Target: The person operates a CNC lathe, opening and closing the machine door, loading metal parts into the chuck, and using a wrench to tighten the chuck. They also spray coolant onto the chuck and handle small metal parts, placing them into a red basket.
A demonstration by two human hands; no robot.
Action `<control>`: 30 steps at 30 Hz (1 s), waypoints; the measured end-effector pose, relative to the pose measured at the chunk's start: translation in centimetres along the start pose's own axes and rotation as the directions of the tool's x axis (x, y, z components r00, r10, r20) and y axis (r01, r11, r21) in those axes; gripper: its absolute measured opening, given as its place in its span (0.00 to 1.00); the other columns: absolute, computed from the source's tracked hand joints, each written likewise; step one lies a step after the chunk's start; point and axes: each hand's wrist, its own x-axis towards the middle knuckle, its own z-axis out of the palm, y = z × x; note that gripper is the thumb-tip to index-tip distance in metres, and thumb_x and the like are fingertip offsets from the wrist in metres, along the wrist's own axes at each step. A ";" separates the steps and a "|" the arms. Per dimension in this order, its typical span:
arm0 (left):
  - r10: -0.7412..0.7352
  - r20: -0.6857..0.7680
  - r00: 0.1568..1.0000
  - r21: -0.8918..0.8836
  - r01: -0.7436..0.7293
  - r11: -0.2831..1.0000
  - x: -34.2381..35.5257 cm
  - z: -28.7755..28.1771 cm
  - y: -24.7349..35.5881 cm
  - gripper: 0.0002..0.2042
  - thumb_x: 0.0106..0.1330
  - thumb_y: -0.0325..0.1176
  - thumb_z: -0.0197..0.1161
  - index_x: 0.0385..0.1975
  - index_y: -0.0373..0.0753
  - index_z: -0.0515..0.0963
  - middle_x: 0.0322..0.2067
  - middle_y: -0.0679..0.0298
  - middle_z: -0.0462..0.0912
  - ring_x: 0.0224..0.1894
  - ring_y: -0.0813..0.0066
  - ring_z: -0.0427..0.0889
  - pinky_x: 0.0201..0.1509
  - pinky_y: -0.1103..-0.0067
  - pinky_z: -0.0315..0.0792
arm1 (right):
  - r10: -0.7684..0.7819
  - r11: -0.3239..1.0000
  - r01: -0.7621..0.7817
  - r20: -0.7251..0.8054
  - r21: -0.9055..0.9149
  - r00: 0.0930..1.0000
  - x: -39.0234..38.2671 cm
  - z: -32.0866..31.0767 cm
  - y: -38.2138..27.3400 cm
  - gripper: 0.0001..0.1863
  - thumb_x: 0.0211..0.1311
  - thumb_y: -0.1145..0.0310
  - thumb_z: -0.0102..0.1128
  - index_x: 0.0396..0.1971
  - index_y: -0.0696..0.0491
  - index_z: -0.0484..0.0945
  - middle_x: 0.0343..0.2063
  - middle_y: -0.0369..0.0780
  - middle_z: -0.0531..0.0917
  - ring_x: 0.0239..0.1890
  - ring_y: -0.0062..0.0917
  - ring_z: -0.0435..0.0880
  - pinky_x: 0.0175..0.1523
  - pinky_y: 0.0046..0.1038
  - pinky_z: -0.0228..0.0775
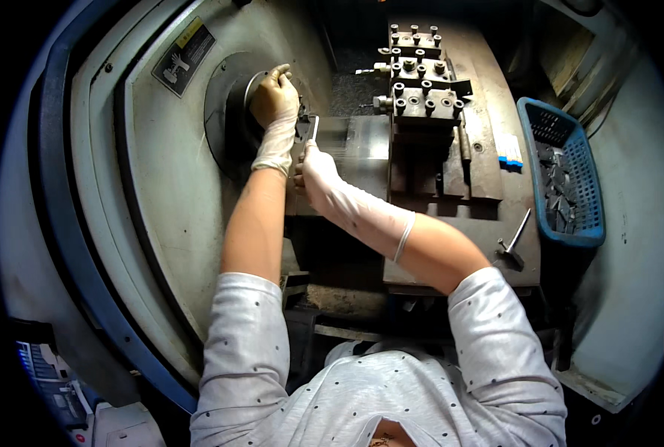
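Both my hands wear pale, stained gloves and work at the round chuck (234,112) of a lathe. My left hand (276,97) lies against the front of the chuck with its fingers curled; whatever they close on is hidden. Just to its right and nearer to me, my right hand (318,175) is closed, with a thin, bright flat metal piece (315,128) standing up from beside its thumb. Small dark metal parts (304,127) show between the hands at the chuck. The right fingertips are mostly hidden behind the hand.
Right of my hands, a tool block (425,104) with several bolts and cutting tools points toward the chuck. A T-shaped wrench (512,249) lies on the carriage near a blue-and-white box (509,153). A blue plastic basket (589,175) of dark metal pieces stands at the far right.
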 end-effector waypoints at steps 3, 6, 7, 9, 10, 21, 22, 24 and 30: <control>-0.032 0.116 0.993 0.163 0.012 0.986 1.8 1.6 -1.0 0.10 0.53 0.35 0.50 0.34 0.48 0.74 0.25 0.64 0.78 0.27 0.67 0.77 0.29 0.74 0.69 | -0.064 0.998 0.062 0.041 0.028 0.997 0.7 -0.5 0.8 0.19 0.58 0.49 0.35 0.15 0.46 0.60 0.09 0.30 0.59 0.09 0.18 0.56 0.15 0.21 0.51; 0.017 0.082 0.996 0.082 -0.024 0.996 3.7 4.8 -6.8 0.11 0.54 0.39 0.50 0.36 0.47 0.72 0.26 0.59 0.78 0.28 0.63 0.77 0.30 0.71 0.69 | 0.012 0.959 -0.054 0.147 0.280 0.989 -1.7 -2.1 2.2 0.19 0.59 0.50 0.33 0.13 0.45 0.58 0.08 0.28 0.55 0.09 0.16 0.50 0.16 0.19 0.43; 0.028 0.079 0.996 0.046 -0.032 0.998 3.7 5.9 -7.5 0.11 0.55 0.40 0.49 0.36 0.47 0.73 0.26 0.58 0.78 0.28 0.63 0.77 0.30 0.71 0.69 | -0.008 0.954 -0.052 0.198 0.294 0.980 -3.3 -3.0 2.4 0.19 0.60 0.50 0.32 0.14 0.45 0.58 0.08 0.28 0.55 0.09 0.16 0.49 0.16 0.19 0.43; 0.031 0.096 0.995 0.143 -0.045 0.989 1.8 4.2 -1.7 0.14 0.54 0.45 0.49 0.34 0.45 0.74 0.24 0.58 0.78 0.27 0.61 0.77 0.29 0.71 0.68 | -0.121 0.991 0.090 0.386 0.097 0.915 -7.5 -7.2 1.2 0.17 0.60 0.53 0.35 0.18 0.47 0.63 0.08 0.28 0.55 0.09 0.17 0.50 0.16 0.19 0.46; 0.013 0.083 0.996 0.203 -0.029 0.979 1.8 2.1 -1.5 0.15 0.54 0.47 0.49 0.33 0.45 0.74 0.23 0.58 0.78 0.26 0.61 0.77 0.28 0.71 0.68 | -0.321 0.889 0.413 0.374 -0.199 0.870 -9.1 -8.9 1.7 0.13 0.59 0.57 0.38 0.22 0.49 0.66 0.09 0.30 0.58 0.10 0.19 0.56 0.17 0.20 0.50; 0.353 -0.330 0.876 0.007 -0.372 0.928 -4.9 -1.4 4.3 0.25 0.52 0.53 0.51 0.35 0.34 0.71 0.37 0.53 0.73 0.42 0.58 0.71 0.46 0.69 0.62 | -0.513 -0.784 0.134 0.755 -0.606 0.409 -14.7 -23.0 -2.0 0.14 0.43 0.75 0.47 0.34 0.59 0.70 0.33 0.43 0.72 0.37 0.33 0.70 0.41 0.32 0.61; 0.228 -0.286 0.931 -0.235 -0.299 0.925 -7.8 -2.8 7.0 0.21 0.53 0.48 0.54 0.35 0.33 0.71 0.36 0.53 0.74 0.41 0.61 0.72 0.45 0.71 0.63 | -0.473 -0.793 0.176 0.772 -0.583 0.425 -16.4 -22.0 -1.6 0.16 0.43 0.76 0.48 0.37 0.61 0.68 0.37 0.46 0.71 0.42 0.35 0.69 0.49 0.35 0.58; -0.029 0.339 0.940 -0.769 0.294 0.568 -14.4 -7.8 11.5 0.15 0.56 0.38 0.53 0.38 0.34 0.71 0.37 0.57 0.74 0.42 0.69 0.71 0.46 0.77 0.63 | -0.254 -0.876 0.253 0.839 -0.410 0.481 -19.9 -20.6 -0.2 0.19 0.45 0.69 0.51 0.40 0.57 0.68 0.39 0.45 0.71 0.46 0.35 0.68 0.55 0.36 0.53; 0.429 0.594 0.680 -0.723 0.217 0.656 -26.3 -23.2 19.5 0.30 0.38 0.53 0.63 0.39 0.37 0.72 0.35 0.64 0.76 0.41 0.74 0.73 0.57 0.69 0.48 | 0.428 -0.895 0.045 0.825 0.444 0.369 -29.8 -19.4 3.3 0.15 0.48 0.63 0.49 0.33 0.57 0.71 0.30 0.36 0.72 0.36 0.23 0.69 0.48 0.26 0.60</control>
